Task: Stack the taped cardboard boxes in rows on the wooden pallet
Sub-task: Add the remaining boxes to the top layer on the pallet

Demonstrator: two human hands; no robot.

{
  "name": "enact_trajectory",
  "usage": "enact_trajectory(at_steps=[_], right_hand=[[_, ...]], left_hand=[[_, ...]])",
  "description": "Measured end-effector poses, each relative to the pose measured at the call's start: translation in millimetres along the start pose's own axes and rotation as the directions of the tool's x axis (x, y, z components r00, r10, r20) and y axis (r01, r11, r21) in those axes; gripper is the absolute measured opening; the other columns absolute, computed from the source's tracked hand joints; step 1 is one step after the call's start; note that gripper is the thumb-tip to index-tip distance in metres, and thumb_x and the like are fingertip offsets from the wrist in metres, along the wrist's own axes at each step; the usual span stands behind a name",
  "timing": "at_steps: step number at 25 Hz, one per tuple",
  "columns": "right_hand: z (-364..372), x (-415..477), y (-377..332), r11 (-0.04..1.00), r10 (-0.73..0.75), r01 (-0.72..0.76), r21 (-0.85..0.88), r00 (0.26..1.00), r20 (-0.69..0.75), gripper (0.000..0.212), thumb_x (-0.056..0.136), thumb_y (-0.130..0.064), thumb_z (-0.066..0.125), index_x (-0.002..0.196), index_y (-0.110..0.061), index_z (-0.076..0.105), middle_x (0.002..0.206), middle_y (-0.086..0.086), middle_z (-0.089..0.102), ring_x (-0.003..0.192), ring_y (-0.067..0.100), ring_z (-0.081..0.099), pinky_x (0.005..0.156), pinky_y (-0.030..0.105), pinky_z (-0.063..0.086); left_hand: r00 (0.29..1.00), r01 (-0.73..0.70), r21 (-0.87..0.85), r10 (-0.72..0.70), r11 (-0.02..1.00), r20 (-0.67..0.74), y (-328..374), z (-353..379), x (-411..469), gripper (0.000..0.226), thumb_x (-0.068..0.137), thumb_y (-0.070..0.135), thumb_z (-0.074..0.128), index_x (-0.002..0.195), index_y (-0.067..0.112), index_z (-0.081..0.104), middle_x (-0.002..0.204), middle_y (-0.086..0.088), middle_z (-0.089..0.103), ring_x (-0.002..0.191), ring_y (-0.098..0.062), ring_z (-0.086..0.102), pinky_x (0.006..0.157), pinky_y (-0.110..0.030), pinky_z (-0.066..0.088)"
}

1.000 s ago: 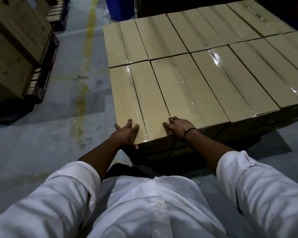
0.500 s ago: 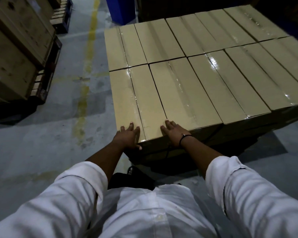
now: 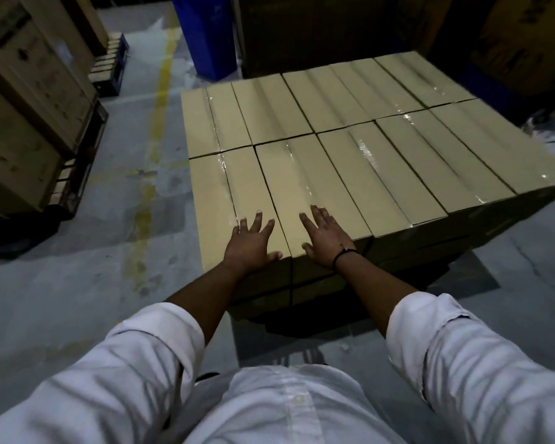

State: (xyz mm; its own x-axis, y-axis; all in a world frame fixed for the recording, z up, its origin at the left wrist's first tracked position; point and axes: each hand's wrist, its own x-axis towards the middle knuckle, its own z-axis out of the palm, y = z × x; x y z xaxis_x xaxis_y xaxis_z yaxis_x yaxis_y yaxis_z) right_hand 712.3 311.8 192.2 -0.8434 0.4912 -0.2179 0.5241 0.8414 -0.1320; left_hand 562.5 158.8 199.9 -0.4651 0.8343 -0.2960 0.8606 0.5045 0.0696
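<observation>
Several long taped cardboard boxes lie side by side in two rows, forming a flat top layer of a stack (image 3: pixel 398 149). My left hand (image 3: pixel 252 241) rests flat with spread fingers on the near end of the leftmost front box (image 3: pixel 218 193). My right hand (image 3: pixel 326 237), with a black band at the wrist, lies flat on the near end of the second box (image 3: pixel 298 177). Neither hand grips anything. More boxes show below the top layer at the near face. The pallet beneath is hidden in dark shadow.
Wooden crates on dark pallets (image 3: pixel 29 116) stand to the left across a grey floor with a worn yellow line (image 3: pixel 154 136). A blue bin (image 3: pixel 205 33) and tall dark cartons (image 3: pixel 318 30) stand behind the stack.
Both hands slid forward from the boxes' near edge onto their tops and flattened out. The view lifted and drew back a little.
</observation>
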Motion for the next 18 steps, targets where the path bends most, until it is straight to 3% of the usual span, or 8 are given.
enact_trajectory(at_steps=[9,18], right_hand=[[-8,-99,59,0.992,0.074,-0.075,0.103,0.997,0.014,0.075,0.104,-0.037,0.054,0.164,-0.024,0.011,0.172,0.009,0.0,0.158,0.03,0.0,0.126,0.043,0.007],[-13,-156,173,0.99,0.138,-0.135,0.048,0.989,-0.054,0.069,0.104,-0.036,0.053,0.162,-0.02,0.021,0.17,0.011,0.012,0.157,0.031,0.007,0.126,0.042,0.007]], left_hand=[[0.998,-0.055,-0.032,0.055,0.998,0.003,78,-1,-51,0.087,0.096,0.064,0.054,0.164,0.026,0.014,0.172,-0.01,0.003,0.154,-0.046,0.011,0.125,-0.056,0.016],[0.996,-0.082,-0.066,0.08,0.994,-0.039,190,5,-50,0.083,0.097,0.063,0.053,0.163,0.026,0.018,0.171,-0.006,0.011,0.155,-0.04,0.013,0.126,-0.055,0.015]])
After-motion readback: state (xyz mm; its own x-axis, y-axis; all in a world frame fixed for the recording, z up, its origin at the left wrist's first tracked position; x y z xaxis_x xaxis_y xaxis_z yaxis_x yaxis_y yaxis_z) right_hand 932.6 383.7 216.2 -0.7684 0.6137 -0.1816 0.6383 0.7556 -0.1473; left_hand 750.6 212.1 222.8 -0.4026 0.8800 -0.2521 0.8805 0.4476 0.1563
